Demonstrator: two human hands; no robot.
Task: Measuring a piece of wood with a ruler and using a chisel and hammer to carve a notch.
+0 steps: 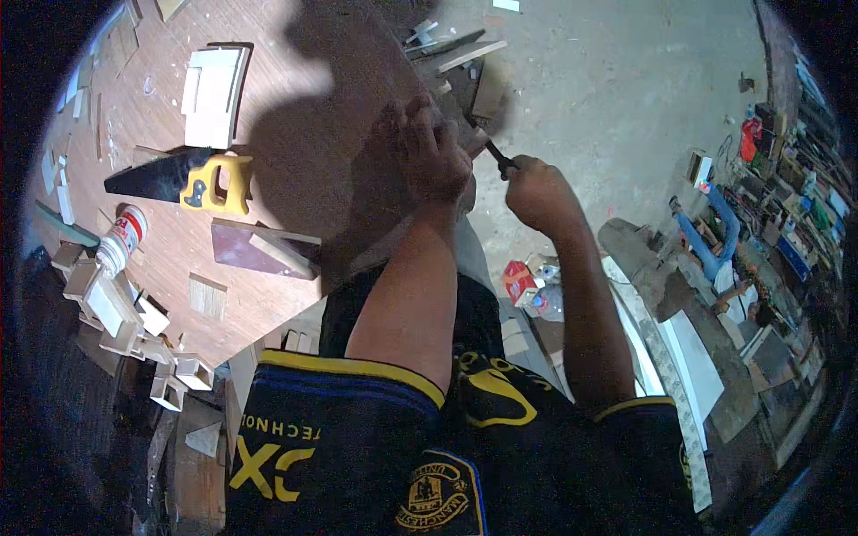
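Note:
My left hand (431, 161) is at the right edge of the wooden table, its fingers curled over a small piece of wood (473, 139) that is mostly hidden and in shadow. Just right of it, my right hand (542, 195) is closed around a narrow dark hand tool (498, 156). The tool's tip meets the wood at the table edge; its exact kind is hard to make out. On the table to the left lies a handsaw (165, 179) with a yellow handle (234, 183).
On the table (295, 76) are stacked pale boards (213, 96), a purple-faced block (259, 248), a white tub (122, 239) and small wooden boxes (183, 380). Scrap wood (469, 55) sits past the edge. A plastic bottle (547, 302) stands below; another person (719, 250) is at far right.

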